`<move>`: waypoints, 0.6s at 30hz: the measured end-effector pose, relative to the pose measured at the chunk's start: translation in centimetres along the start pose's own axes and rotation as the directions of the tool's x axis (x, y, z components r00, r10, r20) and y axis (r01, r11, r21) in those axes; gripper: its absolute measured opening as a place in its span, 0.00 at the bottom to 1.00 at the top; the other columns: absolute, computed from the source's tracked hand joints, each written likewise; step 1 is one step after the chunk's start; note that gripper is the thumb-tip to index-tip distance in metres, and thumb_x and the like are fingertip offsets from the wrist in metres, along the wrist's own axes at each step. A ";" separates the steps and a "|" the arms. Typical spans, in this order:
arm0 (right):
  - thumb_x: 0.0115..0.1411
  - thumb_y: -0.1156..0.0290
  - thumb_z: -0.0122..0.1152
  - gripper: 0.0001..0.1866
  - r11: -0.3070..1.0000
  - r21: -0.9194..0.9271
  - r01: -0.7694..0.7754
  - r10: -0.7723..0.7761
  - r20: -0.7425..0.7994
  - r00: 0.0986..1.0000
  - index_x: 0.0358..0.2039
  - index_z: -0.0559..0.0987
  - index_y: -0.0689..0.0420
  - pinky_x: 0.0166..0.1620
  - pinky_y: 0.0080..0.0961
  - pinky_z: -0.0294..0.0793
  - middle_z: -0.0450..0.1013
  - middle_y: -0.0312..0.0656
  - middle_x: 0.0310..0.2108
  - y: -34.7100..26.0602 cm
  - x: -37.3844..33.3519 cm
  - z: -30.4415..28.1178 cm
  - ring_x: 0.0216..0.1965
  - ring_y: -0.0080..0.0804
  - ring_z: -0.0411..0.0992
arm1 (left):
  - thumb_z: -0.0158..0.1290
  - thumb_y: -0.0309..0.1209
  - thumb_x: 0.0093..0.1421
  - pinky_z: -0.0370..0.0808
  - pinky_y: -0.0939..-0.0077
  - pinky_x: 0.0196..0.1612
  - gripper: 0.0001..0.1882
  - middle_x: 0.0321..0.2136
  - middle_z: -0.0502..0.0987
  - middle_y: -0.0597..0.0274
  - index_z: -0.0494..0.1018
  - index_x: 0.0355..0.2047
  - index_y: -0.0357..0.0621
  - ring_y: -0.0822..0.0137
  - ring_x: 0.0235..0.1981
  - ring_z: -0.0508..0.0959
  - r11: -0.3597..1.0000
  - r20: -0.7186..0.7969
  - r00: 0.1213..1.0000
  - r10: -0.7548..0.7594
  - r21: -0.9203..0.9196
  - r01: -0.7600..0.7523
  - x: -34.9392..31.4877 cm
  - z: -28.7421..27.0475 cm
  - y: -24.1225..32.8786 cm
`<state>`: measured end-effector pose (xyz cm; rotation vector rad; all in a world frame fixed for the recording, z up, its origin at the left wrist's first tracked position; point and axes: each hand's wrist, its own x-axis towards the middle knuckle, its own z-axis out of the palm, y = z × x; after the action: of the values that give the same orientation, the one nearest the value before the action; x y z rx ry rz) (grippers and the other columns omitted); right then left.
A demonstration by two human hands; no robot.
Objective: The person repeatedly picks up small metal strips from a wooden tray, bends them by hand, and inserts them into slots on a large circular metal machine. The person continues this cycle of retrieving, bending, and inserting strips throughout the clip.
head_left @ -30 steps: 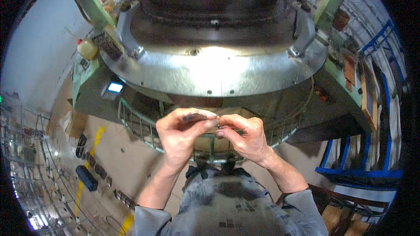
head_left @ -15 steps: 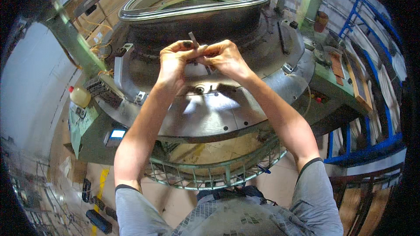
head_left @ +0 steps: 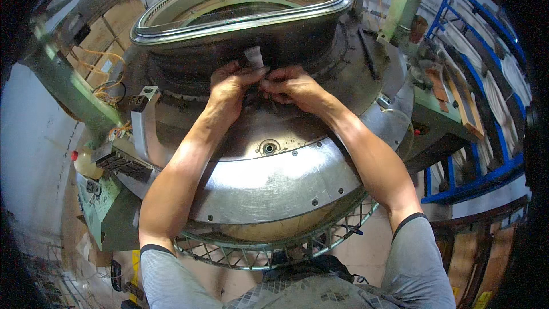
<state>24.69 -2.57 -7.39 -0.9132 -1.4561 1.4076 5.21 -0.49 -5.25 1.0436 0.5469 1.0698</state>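
Observation:
My left hand (head_left: 229, 87) is closed in a pinch on a small pale flat strip (head_left: 253, 55), whose upper part sticks up past the thumb and fingertips. My right hand (head_left: 296, 87) is beside it with fingers pressed together, almost touching the left fingertips. What the right fingers hold, if anything, is hidden. Both hands are above the sloping metal body of a large round machine (head_left: 274, 186), just in front of the dark wall under its raised ring (head_left: 240, 30). Nearer me, a round hole fitting (head_left: 269, 147) sits in the metal surface.
An upright metal bracket (head_left: 147, 123) stands on the machine's left. A pale bottle with a red cap (head_left: 87, 163) is on the left green stand. Green railing (head_left: 286, 254) curves along the front. At right are a wooden frame (head_left: 463, 100) and a blue rack (head_left: 474, 180) with pale rolls.
The machine's ring and front plate appear larger and nearer. Both hands are now over the dark wall below the ring. The strip has turned to show a broader face.

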 end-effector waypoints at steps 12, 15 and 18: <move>0.62 0.62 0.65 0.12 0.901 -0.402 0.162 -0.296 -0.296 0.908 0.34 0.86 0.59 0.31 0.23 0.72 0.81 0.36 0.27 -1.0 -1.8 0.8 0.26 0.20 0.72 | 0.63 0.28 0.58 0.77 0.67 0.46 0.14 0.37 0.83 0.53 0.78 0.44 0.36 0.59 0.37 0.81 0.725 -0.079 0.914 0.398 0.638 -0.260 -1.5 1.3 -1.2; 0.62 0.63 0.65 0.12 0.870 -0.460 0.177 -0.345 -0.313 0.885 0.36 0.86 0.60 0.35 0.25 0.75 0.83 0.41 0.28 -0.7 -1.7 0.2 0.29 0.21 0.75 | 0.61 0.22 0.51 0.73 0.57 0.56 0.21 0.46 0.79 0.41 0.77 0.48 0.33 0.41 0.48 0.78 -0.019 0.343 0.777 0.528 0.920 -0.393 -2.8 1.8 -0.9; 0.62 0.63 0.65 0.12 0.821 -0.530 0.213 -0.413 -0.294 0.862 0.35 0.86 0.59 0.34 0.26 0.75 0.83 0.44 0.28 -0.4 -1.4 0.1 0.28 0.21 0.74 | 0.60 0.22 0.50 0.69 0.53 0.61 0.23 0.54 0.75 0.40 0.76 0.49 0.34 0.38 0.55 0.72 -0.327 0.524 0.637 0.565 0.851 -0.410 -3.4 3.0 -1.1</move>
<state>25.15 -3.96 -7.12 -1.1182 -1.5725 0.5587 6.63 -4.89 -5.28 2.8835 1.0959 1.4764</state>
